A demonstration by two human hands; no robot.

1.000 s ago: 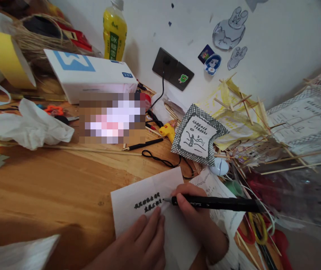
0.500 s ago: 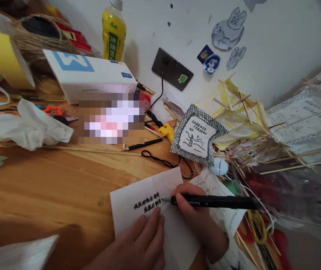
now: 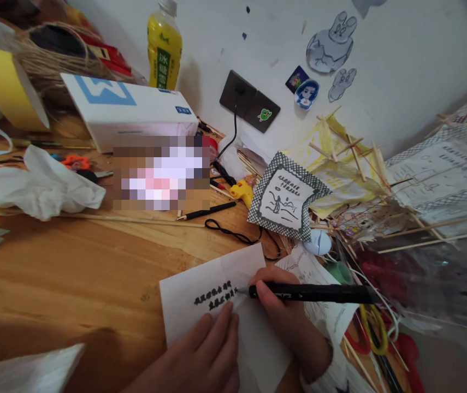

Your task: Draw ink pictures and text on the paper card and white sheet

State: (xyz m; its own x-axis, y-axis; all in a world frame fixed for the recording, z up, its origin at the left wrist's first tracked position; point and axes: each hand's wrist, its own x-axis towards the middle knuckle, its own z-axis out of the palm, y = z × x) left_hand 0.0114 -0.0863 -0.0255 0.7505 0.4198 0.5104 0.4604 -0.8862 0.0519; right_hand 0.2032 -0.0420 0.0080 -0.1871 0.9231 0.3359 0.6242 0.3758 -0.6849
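Note:
My right hand [image 3: 280, 314] grips a black marker pen [image 3: 319, 293], its tip touching a white sheet of paper [image 3: 179, 289] at the end of the second line of small black characters [image 3: 219, 297]. Flat on the lower part of that sheet lies my left hand [image 3: 208, 346], fingers stretched out just below the writing. Beside my right hand, another sheet with line drawings [image 3: 329, 305] is partly covered by the hand and pen. Beyond the paper stands a drawn panel with a checkered border [image 3: 284, 196].
Yellow-handled scissors [image 3: 374, 330] and thin sticks lie at the right. A yellow glue gun [image 3: 242, 191], a thin black pen [image 3: 206, 211] and a cable lie behind the paper. Farther back are a white box [image 3: 135, 112], a drink bottle [image 3: 164, 49] and crumpled tissue [image 3: 40, 188].
A little more black ink shows at the end of the second line, by the pen tip. Both hands keep nearly the same place; the view has shifted very slightly.

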